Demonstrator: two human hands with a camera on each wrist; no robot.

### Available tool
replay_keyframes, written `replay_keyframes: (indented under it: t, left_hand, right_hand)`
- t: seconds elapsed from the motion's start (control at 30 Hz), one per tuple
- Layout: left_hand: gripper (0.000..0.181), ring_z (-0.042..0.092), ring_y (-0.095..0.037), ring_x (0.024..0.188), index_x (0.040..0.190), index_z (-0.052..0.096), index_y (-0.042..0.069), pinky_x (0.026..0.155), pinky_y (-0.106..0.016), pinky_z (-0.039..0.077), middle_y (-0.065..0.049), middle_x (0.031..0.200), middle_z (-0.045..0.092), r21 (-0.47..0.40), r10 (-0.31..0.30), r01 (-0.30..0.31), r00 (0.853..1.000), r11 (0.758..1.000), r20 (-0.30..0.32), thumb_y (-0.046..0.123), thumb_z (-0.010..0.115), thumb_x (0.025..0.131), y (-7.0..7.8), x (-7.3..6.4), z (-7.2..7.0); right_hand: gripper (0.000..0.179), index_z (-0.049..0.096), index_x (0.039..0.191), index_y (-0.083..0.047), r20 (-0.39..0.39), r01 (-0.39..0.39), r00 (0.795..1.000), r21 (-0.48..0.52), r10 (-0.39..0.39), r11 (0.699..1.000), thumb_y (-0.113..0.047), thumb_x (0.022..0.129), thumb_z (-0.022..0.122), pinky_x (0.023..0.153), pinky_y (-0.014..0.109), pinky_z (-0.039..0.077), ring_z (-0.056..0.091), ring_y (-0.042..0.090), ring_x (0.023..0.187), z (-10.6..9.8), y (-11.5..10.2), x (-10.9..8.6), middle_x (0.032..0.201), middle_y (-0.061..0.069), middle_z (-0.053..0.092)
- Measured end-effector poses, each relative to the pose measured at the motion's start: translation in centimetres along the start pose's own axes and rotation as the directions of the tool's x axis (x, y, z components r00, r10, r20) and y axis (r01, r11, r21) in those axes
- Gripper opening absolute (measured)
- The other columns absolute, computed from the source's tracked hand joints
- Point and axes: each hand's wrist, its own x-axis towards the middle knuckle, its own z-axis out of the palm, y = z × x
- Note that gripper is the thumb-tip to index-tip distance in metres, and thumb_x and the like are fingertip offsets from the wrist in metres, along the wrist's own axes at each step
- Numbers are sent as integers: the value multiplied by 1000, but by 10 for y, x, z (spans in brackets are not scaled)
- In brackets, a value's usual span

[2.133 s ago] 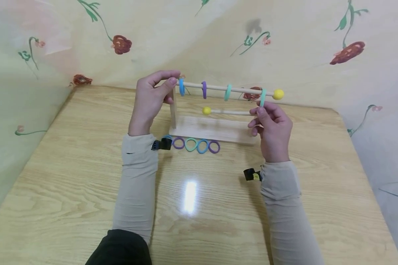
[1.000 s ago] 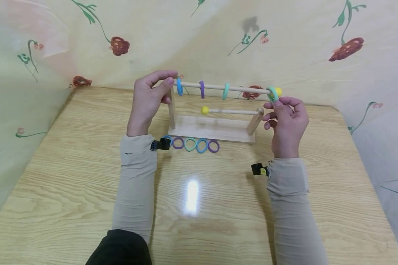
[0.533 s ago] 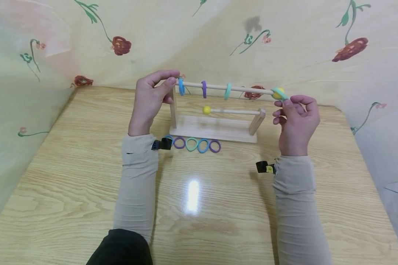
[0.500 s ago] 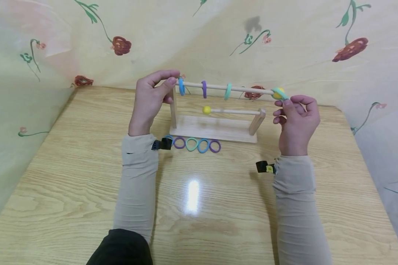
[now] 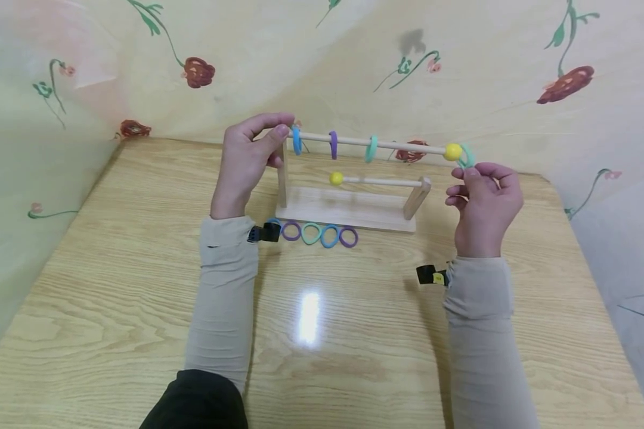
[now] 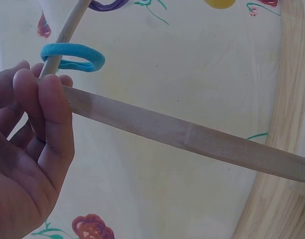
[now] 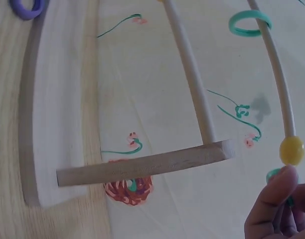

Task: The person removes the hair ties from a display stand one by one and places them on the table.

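Observation:
My left hand (image 5: 244, 158) grips the top of the wooden rack's left post (image 6: 142, 122), where the long upper rod (image 5: 408, 146) joins it. A blue hair tie (image 5: 297, 142), a purple one (image 5: 333, 145) and a mint-green one (image 5: 372, 149) hang spaced along that rod. Just past the yellow ball (image 5: 453, 152) at the rod's right end, my right hand (image 5: 488, 205) pinches another mint-green hair tie (image 5: 472, 158) between thumb and fingers. In the right wrist view this tie is mostly hidden behind the fingertips, right under the ball (image 7: 292, 150).
Below, a shorter rod (image 5: 381, 181) with a yellow ball (image 5: 336, 178) juts left from the right post (image 5: 417, 198). Several hair ties lie in a row before the rack's base (image 5: 349, 208), among them a purple one (image 5: 356, 238). A flower-patterned covering (image 5: 300, 65) rises behind the table (image 5: 354, 357).
My right hand has moved right, sliding the mint-green hair tie along the rod and off over its yellow ball. My left hand has stayed at the post.

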Motion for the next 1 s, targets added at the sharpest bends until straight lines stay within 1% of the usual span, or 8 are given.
replay_keyframes:
  t: [0.2, 0.33, 0.43, 0.53, 0.63, 0.73, 0.87, 1.0]
  left_hand:
    - [20, 51, -14, 56, 116, 74, 0, 55, -21, 51, -9, 114, 72, -9, 19, -19, 1000, 1000, 7, 8, 67, 99, 0, -1, 0]
    - [18, 50, -14, 57, 113, 76, 3, 54, -22, 50, -10, 113, 72, -28, 3, -3, 1000, 1000, 1, 8, 67, 98, 1, -1, 0]
    - [18, 50, -14, 57, 113, 76, 3, 54, -22, 50, -9, 113, 72, -29, 2, -2, 1000, 1000, -1, 9, 68, 98, 1, -1, 0]
    - [20, 50, -14, 56, 114, 75, 1, 54, -22, 50, -9, 114, 72, -28, 7, -7, 1000, 1000, 2, 10, 68, 98, 1, -1, 0]
    - [22, 50, -14, 56, 116, 73, -2, 55, -22, 50, -9, 114, 72, -25, 5, -5, 1000, 1000, 2, 10, 68, 99, 1, -1, -1]
    - [22, 50, -15, 56, 116, 73, -1, 55, -22, 50, -9, 114, 72, -29, -9, 9, 1000, 1000, -2, 10, 68, 98, 1, -1, -1]
    - [20, 50, -15, 56, 115, 75, 1, 55, -22, 50, -9, 114, 72, -24, -11, 11, 1000, 1000, -1, 10, 68, 98, 1, -1, -1]
    - [18, 50, -16, 57, 114, 76, 3, 55, -22, 50, -11, 115, 72, -28, -9, 9, 1000, 1000, 2, 10, 68, 98, 1, -1, -1]
  right_hand:
    - [10, 63, 99, 3, 132, 101, 988, -176, -78, 979, 6, 92, 70, 45, 24, 53, 60, 19, 53, -2, 5, -18, 86, 18, 70]
    - [8, 66, 98, 2, 219, 182, 968, -283, -121, 942, 6, 92, 70, 46, 22, 52, 61, 17, 54, -4, 10, -32, 86, 15, 69]
    - [9, 66, 101, 4, 292, 235, 948, -377, -126, 896, 6, 93, 69, 48, 21, 53, 61, 15, 56, -5, 16, -41, 87, 11, 67]
    - [12, 65, 105, 6, 379, 290, 921, -514, -89, 807, 3, 94, 68, 51, 22, 54, 62, 14, 60, -6, 24, -48, 88, 7, 65]
    - [13, 65, 108, 5, 464, 346, 886, -659, -2, 667, -2, 97, 67, 55, 23, 56, 64, 18, 66, -8, 35, -52, 92, 7, 65]
    - [11, 65, 108, 2, 518, 377, 845, -751, 130, 543, -5, 99, 64, 56, 24, 55, 65, 25, 71, -10, 44, -53, 95, 11, 65]
    - [7, 65, 104, -1, 546, 407, 792, -805, 273, 432, -4, 98, 63, 57, 28, 53, 65, 27, 72, -11, 56, -52, 94, 13, 65]
    - [4, 65, 98, -3, 557, 474, 763, -827, 327, 302, -2, 94, 64, 64, 34, 50, 62, 26, 76, -13, 65, -53, 90, 11, 67]
